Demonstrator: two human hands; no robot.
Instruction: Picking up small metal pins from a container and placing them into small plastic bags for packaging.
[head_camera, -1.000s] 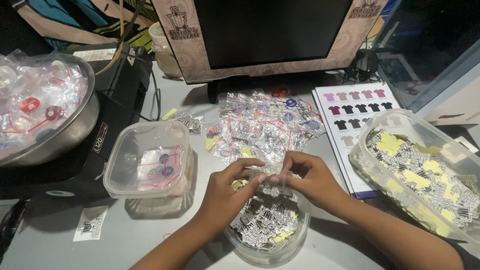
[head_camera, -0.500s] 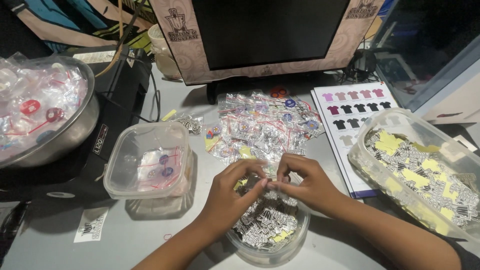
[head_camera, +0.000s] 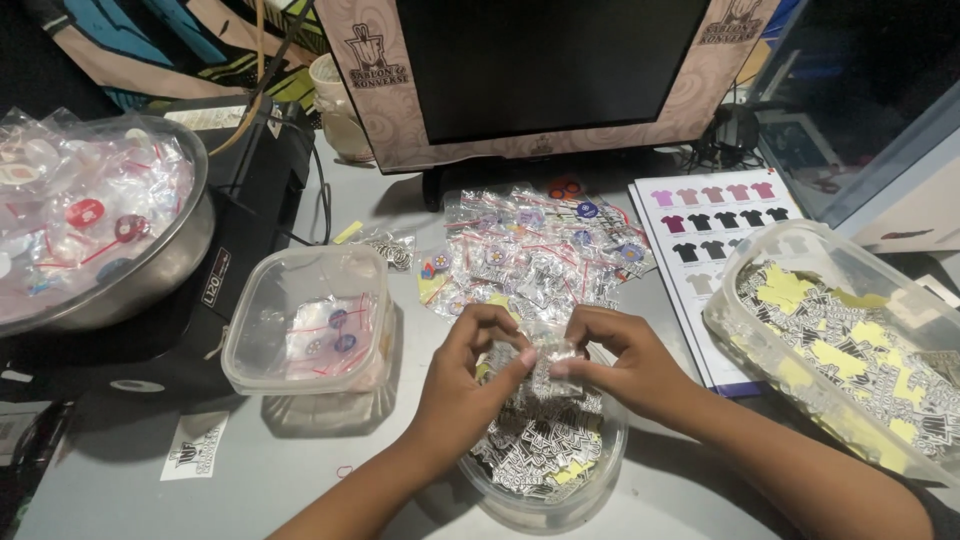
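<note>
Moved since earlier: both hands are sitting a little lower and closer together over the round tub than a second ago; the containers around them are lying where they were.
Grip, left hand (head_camera: 470, 375): pinching one side of a small clear packet (head_camera: 548, 355), fingers curled tight.
Grip, right hand (head_camera: 625, 362): clenched on the packet's other side, thumb and forefinger pressing it.
Packet: being held between both hands, just above the round tub (head_camera: 545, 470) of black-and-white stickers.
Step in hand: seemingly working a sticker into the packet, or sealing it.
Next move: probably calling for a firm pinch while one hand is letting go.
At 12 o'clock: a heap of filled packets (head_camera: 535, 250) is lying on the counter (head_camera: 300, 470), a monitor (head_camera: 545, 70) beyond.
At 9 o'clock: a square tub (head_camera: 310, 320) holding a few packets; farther off, a steel bowl (head_camera: 110, 230).
At 3 o'clock: a long tub (head_camera: 850, 340) of stickers, crowding the right forearm.
Open room: bare counter is lying at 7 o'clock, near the edge.
</note>
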